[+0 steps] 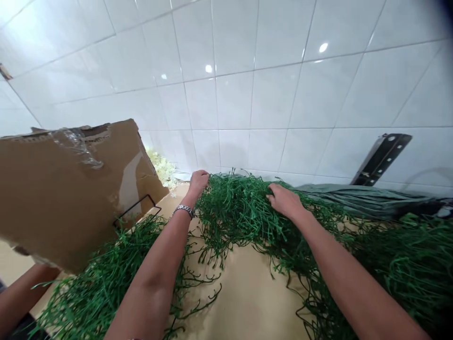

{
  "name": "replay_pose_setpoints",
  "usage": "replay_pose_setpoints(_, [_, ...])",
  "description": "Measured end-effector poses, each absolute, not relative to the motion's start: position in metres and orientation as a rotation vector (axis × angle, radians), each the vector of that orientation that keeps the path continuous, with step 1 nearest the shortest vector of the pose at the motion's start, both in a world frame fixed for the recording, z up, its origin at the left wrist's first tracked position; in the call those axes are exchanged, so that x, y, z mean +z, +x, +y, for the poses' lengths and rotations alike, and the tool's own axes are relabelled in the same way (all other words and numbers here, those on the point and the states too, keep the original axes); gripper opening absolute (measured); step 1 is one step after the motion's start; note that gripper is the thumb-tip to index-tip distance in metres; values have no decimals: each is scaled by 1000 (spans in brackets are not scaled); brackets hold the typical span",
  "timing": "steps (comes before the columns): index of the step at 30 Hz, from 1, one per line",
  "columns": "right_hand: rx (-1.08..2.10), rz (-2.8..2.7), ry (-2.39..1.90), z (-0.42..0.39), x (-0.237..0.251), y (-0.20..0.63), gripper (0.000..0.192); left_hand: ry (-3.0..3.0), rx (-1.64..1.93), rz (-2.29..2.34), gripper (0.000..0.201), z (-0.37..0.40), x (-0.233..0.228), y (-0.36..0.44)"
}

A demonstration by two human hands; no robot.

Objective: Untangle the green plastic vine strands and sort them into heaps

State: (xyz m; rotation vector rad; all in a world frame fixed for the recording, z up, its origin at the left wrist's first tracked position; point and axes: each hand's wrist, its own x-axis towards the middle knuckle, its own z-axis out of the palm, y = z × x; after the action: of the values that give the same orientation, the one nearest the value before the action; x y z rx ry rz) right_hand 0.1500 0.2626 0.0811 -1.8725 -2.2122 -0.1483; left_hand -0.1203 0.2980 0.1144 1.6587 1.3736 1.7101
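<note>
A bushy bundle of green artificial stems (244, 208) lies at the back of the work surface, against the tiled wall. My left hand (200, 182), with a metal-band watch on the wrist, is closed at the bundle's left end; its fingertips are partly hidden. On the right side of the same bundle, my right hand (283, 200) has its fingers curled around some stems. More green stems (106, 278) are heaped under and beside my left forearm, and another dark green heap (406, 264) lies to the right of my right arm.
A large cardboard box piece (71, 189) with clear tape stands at left, beside a bent black wire (136, 210). Another person's forearm (24, 288) shows below it. A black perforated metal bar (382, 158) leans by the wall, behind crumpled green-grey sheeting (354, 200). Pale yellow bits (161, 167) lie behind the cardboard.
</note>
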Motion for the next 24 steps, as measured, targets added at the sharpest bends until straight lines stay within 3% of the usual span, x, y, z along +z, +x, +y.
replay_pose_setpoints(5, [-103, -2281, -1934, 268, 69, 142, 20, 1500, 1828, 1286, 10, 292, 193, -107])
replay_pose_setpoints(9, [-64, -2304, -1954, 263, 68, 143, 21, 1438, 2119, 879, 12, 255, 258, -91])
replay_pose_setpoints(13, [-1, -2317, -1941, 257, 73, 146, 27, 1555, 2236, 631, 11, 200, 292, -76])
replay_pose_setpoints(18, [108, -2281, -1880, 250, 96, 148, 28, 1599, 2001, 642, 3, 147, 280, -57])
replay_pose_setpoints(24, [164, -2061, -1667, 214, 128, 160, 24, 1372, 1573, 759, 4, 103, 194, -33])
